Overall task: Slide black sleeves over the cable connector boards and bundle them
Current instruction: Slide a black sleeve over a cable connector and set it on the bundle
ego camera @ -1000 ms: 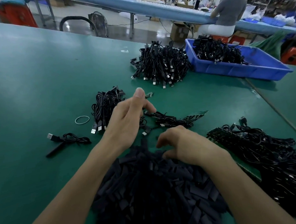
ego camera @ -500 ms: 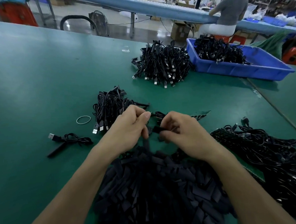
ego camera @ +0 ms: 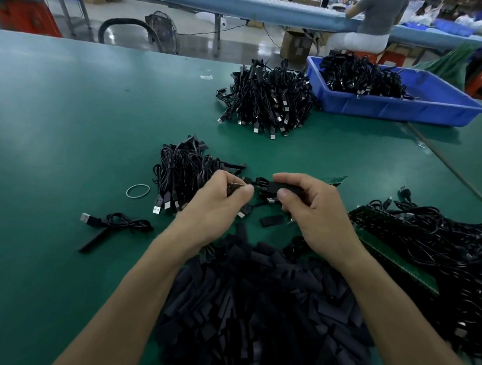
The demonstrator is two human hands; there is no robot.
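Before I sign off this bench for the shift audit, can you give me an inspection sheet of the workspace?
Surface: green table mat, glossy.
Job's things: sleeve pile nearest the person; connector board and one black sleeve in hand.
Clutter: rubber band and a loose sleeve lying on the mat.
Grippers: left hand pinches the connector board; right hand pinches the black sleeve.
Cables: cable bundle centre-left, cable heap farther back, more in the blue bin, tangle at right, single cable at left.
Surroundings: seated person at a far bench; floor fan.
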